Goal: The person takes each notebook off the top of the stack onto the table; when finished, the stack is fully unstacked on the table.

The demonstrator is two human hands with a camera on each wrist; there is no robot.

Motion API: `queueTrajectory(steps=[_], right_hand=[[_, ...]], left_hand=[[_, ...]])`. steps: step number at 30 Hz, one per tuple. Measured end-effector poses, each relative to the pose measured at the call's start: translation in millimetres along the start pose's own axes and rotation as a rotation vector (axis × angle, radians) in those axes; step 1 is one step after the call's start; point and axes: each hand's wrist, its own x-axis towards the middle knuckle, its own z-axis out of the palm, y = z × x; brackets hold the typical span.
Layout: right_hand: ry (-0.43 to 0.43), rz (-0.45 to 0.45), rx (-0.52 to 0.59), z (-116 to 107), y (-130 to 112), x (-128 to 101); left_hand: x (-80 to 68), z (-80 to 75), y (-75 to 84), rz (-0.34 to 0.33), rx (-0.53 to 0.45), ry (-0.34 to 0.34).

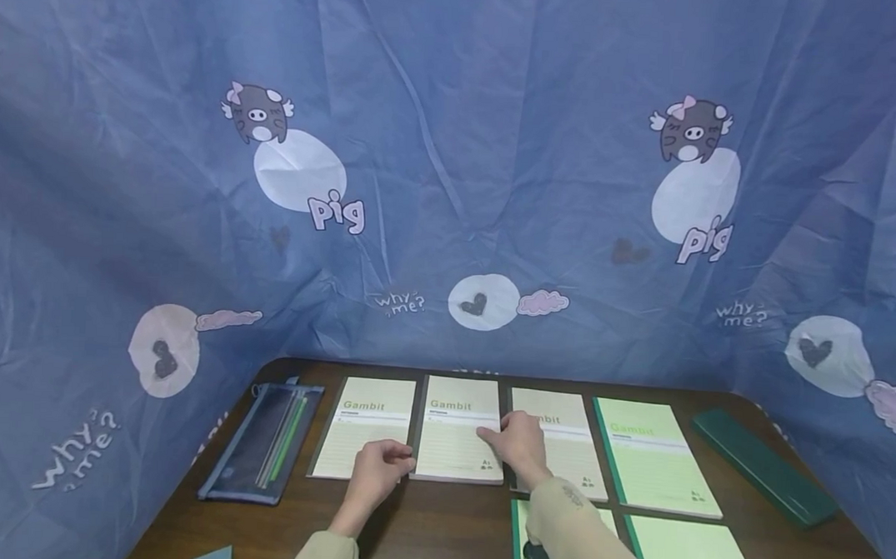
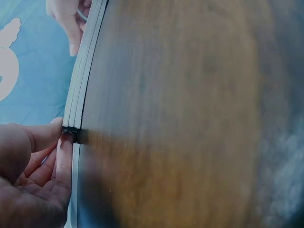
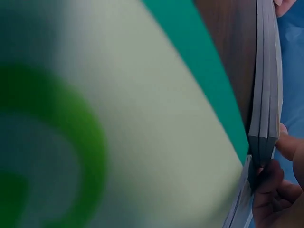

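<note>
Between my two hands lies a small stack of cream "Gambit" notebooks with a dark spine, second from the left in the back row. My left hand pinches the stack's lower left edge; in the left wrist view its thumb and finger meet at the spine's corner. On the right long edge, my right hand grips the same stack, thumb over the cover. The right wrist view shows the stacked page edges beside that hand. Another cream notebook lies partly under my right hand.
A cream notebook lies left of the stack, beside a blue mesh pencil case holding pencils. Green-spined notebooks and a dark green case sit to the right. A blue-grey piece lies front left. A blue curtain surrounds the table.
</note>
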Motion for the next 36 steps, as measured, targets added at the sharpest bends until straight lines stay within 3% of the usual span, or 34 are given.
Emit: queueTrajectory(steps=[28, 32, 36], right_hand=[[0.03, 0.04, -0.01, -8, -2, 2], [-0.006, 0.062, -0.012, -16, -3, 4], [-0.061, 0.123, 0.061, -22, 1, 5]], left_hand=[[-1.8, -2.3, 2.5, 0.016, 0.008, 0.005], [-1.8, -2.9, 3.0, 0.013, 0.013, 0.006], [-2.0, -2.7, 3.0, 0.01, 0.006, -0.002]])
